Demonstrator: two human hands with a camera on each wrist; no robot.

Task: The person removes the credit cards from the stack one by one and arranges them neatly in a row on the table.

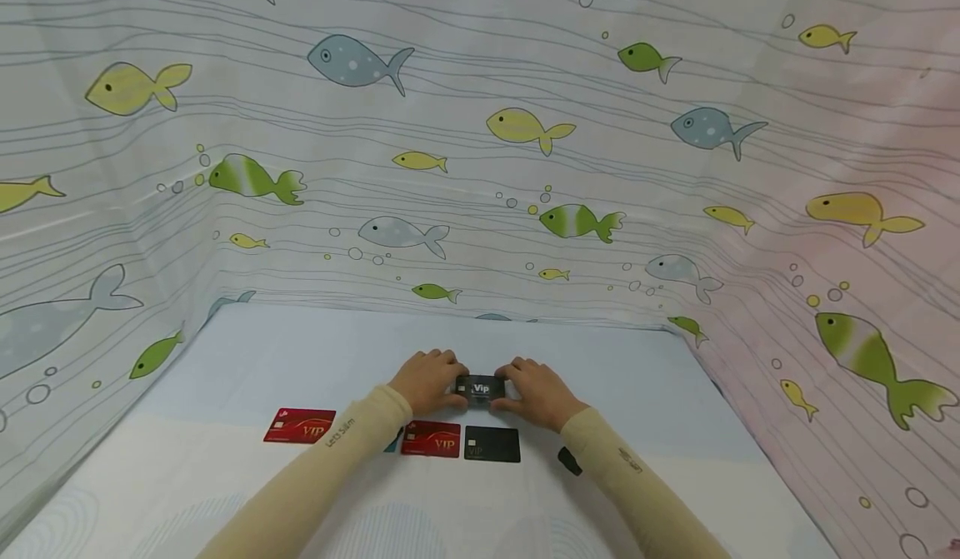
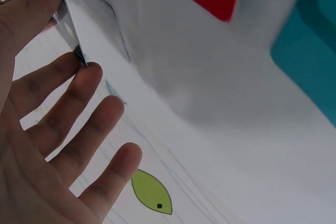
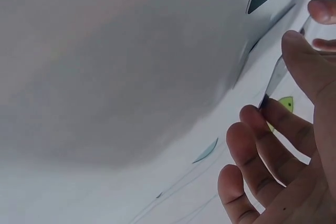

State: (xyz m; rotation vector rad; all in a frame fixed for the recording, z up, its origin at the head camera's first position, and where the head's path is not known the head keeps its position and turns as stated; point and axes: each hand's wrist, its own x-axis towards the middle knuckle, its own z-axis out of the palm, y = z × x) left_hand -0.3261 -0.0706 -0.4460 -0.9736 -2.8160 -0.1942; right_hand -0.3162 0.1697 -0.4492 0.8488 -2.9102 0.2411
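Observation:
A dark card marked "Vip" (image 1: 481,390) is held up over the table between both hands. My left hand (image 1: 431,381) pinches its left edge between thumb and fingertips, and my right hand (image 1: 542,392) pinches the right edge likewise. Both wrist views show the card nearly edge-on, with the other fingers spread apart. Nearer to me lie a red VIP card (image 1: 431,440) and a black VIP card (image 1: 492,445), side by side. A teal card (image 2: 315,30) sits beside the red one, mostly hidden by the left sleeve in the head view.
Another red VIP card (image 1: 297,426) lies farther left, partly covered by the left sleeve. Some small dark object (image 1: 570,461) shows beside the right sleeve. A fish-patterned curtain (image 1: 465,201) surrounds the back and sides of the white table (image 1: 315,351).

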